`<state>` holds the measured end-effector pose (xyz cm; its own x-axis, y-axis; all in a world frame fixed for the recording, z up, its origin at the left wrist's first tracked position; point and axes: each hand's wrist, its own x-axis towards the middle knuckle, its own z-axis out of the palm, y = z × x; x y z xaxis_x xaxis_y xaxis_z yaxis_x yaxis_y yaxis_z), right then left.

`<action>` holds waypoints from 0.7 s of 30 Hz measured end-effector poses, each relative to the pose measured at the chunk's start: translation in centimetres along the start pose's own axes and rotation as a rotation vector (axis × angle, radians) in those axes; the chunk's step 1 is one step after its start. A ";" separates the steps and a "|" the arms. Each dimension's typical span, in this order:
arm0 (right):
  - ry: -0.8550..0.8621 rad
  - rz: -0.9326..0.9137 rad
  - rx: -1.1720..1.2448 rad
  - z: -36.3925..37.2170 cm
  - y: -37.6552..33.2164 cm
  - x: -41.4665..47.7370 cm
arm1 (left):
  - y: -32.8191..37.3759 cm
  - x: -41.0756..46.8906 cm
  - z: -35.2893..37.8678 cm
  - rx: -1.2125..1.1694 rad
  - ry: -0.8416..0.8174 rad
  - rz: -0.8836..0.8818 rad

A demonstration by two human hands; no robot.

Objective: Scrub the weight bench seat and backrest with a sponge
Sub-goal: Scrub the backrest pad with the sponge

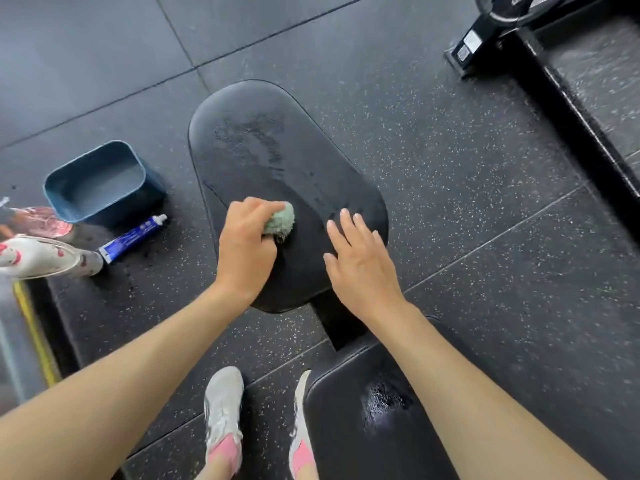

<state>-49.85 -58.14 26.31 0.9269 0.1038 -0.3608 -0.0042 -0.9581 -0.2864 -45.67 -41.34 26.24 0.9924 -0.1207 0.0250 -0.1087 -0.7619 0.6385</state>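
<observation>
Two hands at work: our left hand (246,252) curls its fingers round the green sponge (280,221) on the near half of the bench pad (277,150) — we should scrub firm, overlapping strokes outward — while our right hand (360,263), fingers straight and spread, rests on the pad.

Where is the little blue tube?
The blue tube lies on the floor at the left of the head view, between the blue tub and the white bottle.
</observation>
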 end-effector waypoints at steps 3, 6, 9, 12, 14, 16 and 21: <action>0.278 0.025 0.155 0.3 -0.3 -1.8 | -0.2 5.2 -0.9 0.001 0.123 -0.147; 0.346 0.189 0.288 -0.5 0.3 -3.0 | -1.4 10.2 -0.6 0.037 0.125 -0.238; 0.275 0.328 0.350 -1.6 0.6 -1.5 | -0.3 10.5 1.0 0.073 0.135 -0.255; 0.239 0.418 0.375 -2.2 -0.4 1.0 | 1.7 5.9 3.1 0.027 -0.089 0.070; 0.222 0.446 0.362 -2.2 -1.2 2.4 | 1.6 3.5 3.4 0.007 -0.332 0.311; 0.230 0.492 0.370 -2.0 -1.8 3.4 | 0.6 4.1 2.0 -0.031 -0.441 0.455; 0.361 0.718 0.473 -2.4 -2.4 5.6 | -2.4 14.8 -1.5 -0.021 0.017 -0.103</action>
<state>-43.75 -55.90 27.06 0.7028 -0.6370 -0.3166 -0.7008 -0.5438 -0.4617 -30.62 -40.33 26.20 0.9991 -0.0314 -0.0286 -0.0051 -0.7565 0.6540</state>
